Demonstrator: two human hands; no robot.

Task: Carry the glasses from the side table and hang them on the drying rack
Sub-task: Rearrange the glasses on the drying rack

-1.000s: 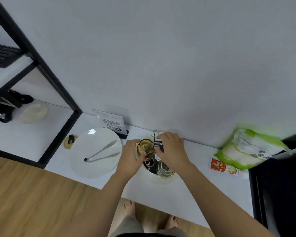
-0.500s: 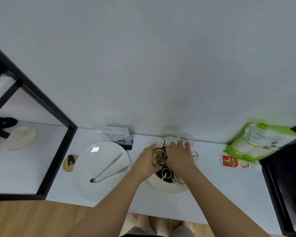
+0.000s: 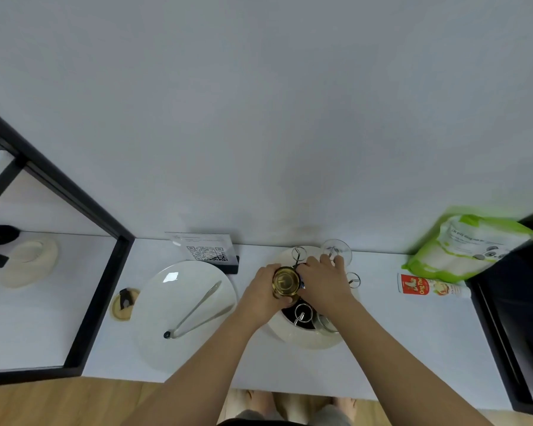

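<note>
Left hand holds amber glass — over rack.

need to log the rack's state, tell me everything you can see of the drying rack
The drying rack has a round cream base with a dark centre and thin metal arms ending in wire loops, two free ones showing at the back and right. It stands on the white table near the wall. A clear glass hangs at its back, another at its front right. The left hand holds an amber glass over it; the right hand covers its middle.
</note>
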